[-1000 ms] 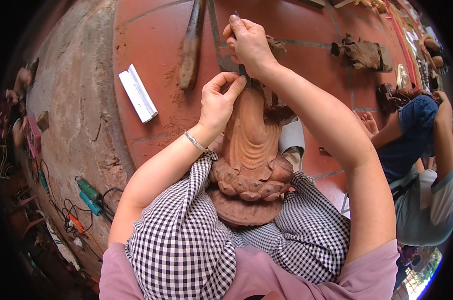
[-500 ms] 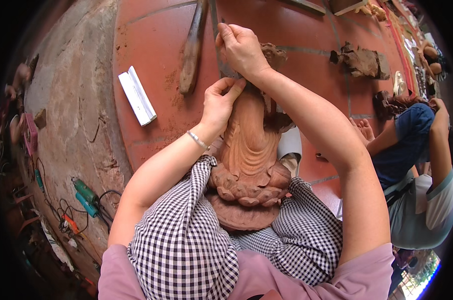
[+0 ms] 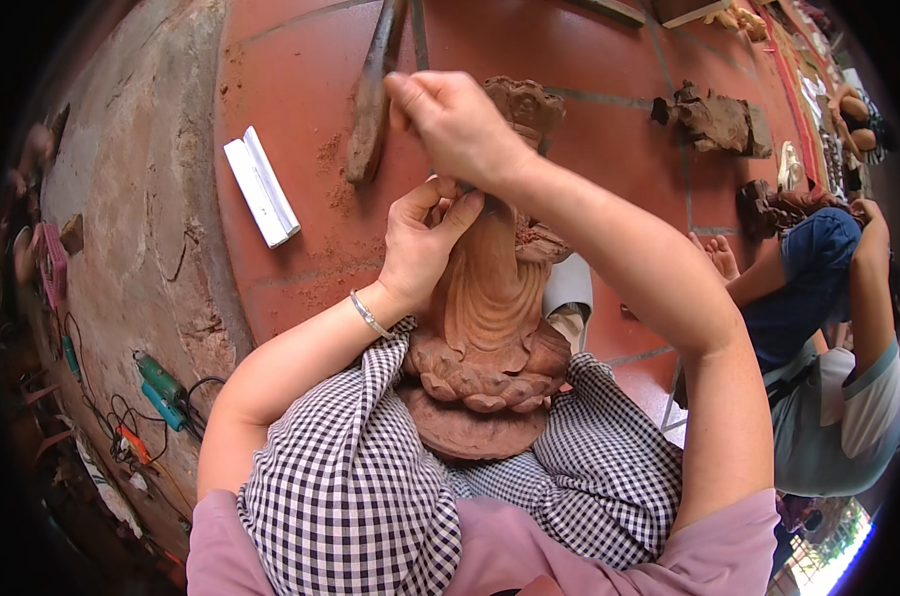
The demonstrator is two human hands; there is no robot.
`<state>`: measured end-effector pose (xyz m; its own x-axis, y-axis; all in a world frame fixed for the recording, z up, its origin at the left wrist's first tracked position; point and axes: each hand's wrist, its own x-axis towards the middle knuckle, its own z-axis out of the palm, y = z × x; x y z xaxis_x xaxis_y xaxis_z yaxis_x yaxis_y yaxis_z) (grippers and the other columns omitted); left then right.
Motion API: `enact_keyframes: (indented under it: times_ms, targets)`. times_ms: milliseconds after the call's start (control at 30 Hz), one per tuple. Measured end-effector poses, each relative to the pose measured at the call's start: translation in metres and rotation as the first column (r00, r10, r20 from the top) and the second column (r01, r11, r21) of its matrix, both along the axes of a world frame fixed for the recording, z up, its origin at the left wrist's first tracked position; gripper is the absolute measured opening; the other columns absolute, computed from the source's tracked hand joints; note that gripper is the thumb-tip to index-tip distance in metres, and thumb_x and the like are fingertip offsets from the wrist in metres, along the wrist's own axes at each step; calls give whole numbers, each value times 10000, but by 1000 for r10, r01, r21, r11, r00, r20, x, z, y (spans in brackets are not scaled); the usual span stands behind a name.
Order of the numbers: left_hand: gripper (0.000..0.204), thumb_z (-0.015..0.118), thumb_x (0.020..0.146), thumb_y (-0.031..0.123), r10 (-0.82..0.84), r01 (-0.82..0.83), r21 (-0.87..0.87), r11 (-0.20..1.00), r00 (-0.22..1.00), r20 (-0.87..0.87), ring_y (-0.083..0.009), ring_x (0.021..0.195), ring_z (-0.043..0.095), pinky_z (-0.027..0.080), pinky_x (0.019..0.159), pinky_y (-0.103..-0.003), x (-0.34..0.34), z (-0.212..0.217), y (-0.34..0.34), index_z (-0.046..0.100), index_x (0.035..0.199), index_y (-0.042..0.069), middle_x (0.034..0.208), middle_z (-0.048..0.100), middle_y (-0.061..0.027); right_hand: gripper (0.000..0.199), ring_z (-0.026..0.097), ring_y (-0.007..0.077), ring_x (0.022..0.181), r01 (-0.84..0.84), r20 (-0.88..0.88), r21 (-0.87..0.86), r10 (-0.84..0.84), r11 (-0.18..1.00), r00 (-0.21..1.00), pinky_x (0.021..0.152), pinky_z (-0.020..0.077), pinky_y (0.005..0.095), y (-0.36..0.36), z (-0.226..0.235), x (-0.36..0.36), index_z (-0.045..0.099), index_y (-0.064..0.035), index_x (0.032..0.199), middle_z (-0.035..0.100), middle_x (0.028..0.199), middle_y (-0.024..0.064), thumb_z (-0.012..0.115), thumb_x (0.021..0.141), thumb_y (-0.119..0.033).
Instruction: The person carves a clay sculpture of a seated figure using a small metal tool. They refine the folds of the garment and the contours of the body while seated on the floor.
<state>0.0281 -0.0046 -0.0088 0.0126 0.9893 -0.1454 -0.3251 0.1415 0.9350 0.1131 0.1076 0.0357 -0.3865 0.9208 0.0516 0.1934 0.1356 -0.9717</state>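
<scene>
Curling over the wooden carving (image 3: 485,298), both hands (image 3: 417,240) (image 3: 470,129) closed, contents obscured

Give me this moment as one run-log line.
Left hand: fingertips at wooden carving | right hand: curled, grip contents hidden | carving: base by checkered cloth | white block: on red tiles

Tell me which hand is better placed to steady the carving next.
The left hand, probably: it sits close beside the carving, while the right hand is higher in view, pointing away toward the wooden club.
</scene>
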Motion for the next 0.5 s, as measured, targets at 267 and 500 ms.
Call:
enact_keyframes:
  times_ms: [267,500]
  targets:
    - [118,720,950,117,31,-26,41,999,992,-125,-30,780,509,440,714,-219,-4,-9,18,691,936,3,842,641,42,456,508,134,491,37,139,132,-56,990,989,475,441,326,19,2,-11,615,7,780,520,546,52,517,1060,-340]
    - [139,714,954,126,18,-4,84,996,985,-173,-33,785,535,458,709,-220,-9,-14,17,694,973,-9,842,664,14,481,526,149,552,81,241,26,-85,996,967,547,459,342,16,1,-9,628,14,786,543,566,65,520,1055,-369]
